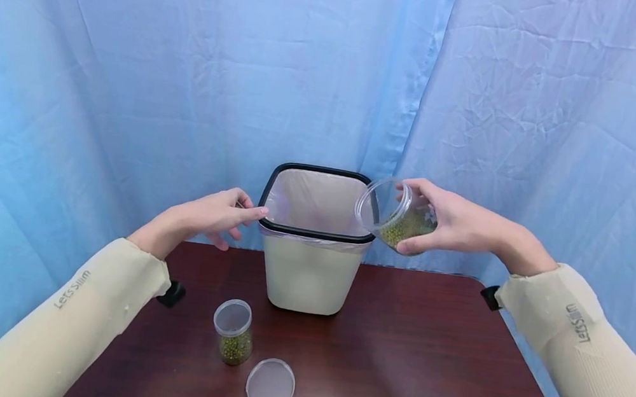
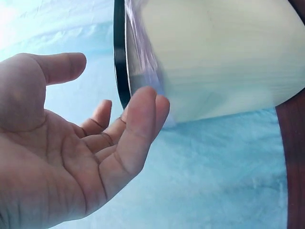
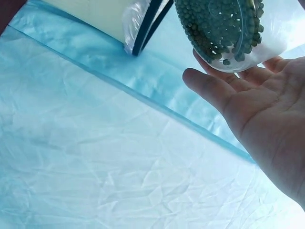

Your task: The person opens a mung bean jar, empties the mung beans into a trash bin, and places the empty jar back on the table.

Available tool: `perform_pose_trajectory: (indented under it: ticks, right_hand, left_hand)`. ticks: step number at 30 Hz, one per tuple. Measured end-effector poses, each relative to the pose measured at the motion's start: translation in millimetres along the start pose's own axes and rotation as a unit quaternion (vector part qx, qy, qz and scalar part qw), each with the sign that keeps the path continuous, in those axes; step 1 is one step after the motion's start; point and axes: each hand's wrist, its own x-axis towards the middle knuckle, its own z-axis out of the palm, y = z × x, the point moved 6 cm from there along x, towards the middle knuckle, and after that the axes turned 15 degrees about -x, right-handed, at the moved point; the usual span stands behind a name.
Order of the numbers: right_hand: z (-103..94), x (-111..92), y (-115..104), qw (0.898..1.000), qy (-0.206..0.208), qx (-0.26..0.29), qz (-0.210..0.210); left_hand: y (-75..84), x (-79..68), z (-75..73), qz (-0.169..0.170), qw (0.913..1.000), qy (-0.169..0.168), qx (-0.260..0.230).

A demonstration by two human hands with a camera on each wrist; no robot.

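My right hand (image 1: 459, 223) grips a clear plastic jar (image 1: 414, 224), tilted with its open mouth towards the bin's right rim. Green beans, like mung beans (image 3: 219, 28), lie along the jar's lower side. Beside the opposite rim is my left hand (image 1: 215, 215), its thumb out and fingers loosely bent in the left wrist view, with nothing held. Between the hands stands a cream waste bin (image 1: 310, 278) with a black rim (image 1: 314, 233) and a thin plastic liner (image 1: 318, 195). Whether the left fingertips touch the rim, I cannot tell.
A second clear jar (image 1: 233, 337), lidded and partly filled with green beans, stands upright on the dark wooden table (image 1: 411, 361). Near it, a clear round lid (image 1: 270, 386) lies flat. Blue curtains (image 1: 238, 76) hang behind and at both sides.
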Motion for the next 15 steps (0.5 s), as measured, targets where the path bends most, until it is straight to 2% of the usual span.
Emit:
perform_pose_trajectory:
  ticks: [4, 9, 15]
  right_hand:
    - [-7.3, 14, 0, 1.0, 0.002, -0.007, 0.004]
    - [-8.0, 32, -2, 1.0, -0.002, -0.029, -0.001]
    - [-10.9, 55, -8, 0.998, -0.02, -0.054, -0.009]
  left_hand:
    - [-3.1, 7.5, -5.7, -0.031, 0.999, -0.014, -0.028]
    - [-7.1, 16.5, -5.4, -0.049, 0.9977, -0.027, -0.037]
    - [-11.8, 29.8, -7.5, -0.055, 0.9973, 0.001, -0.048]
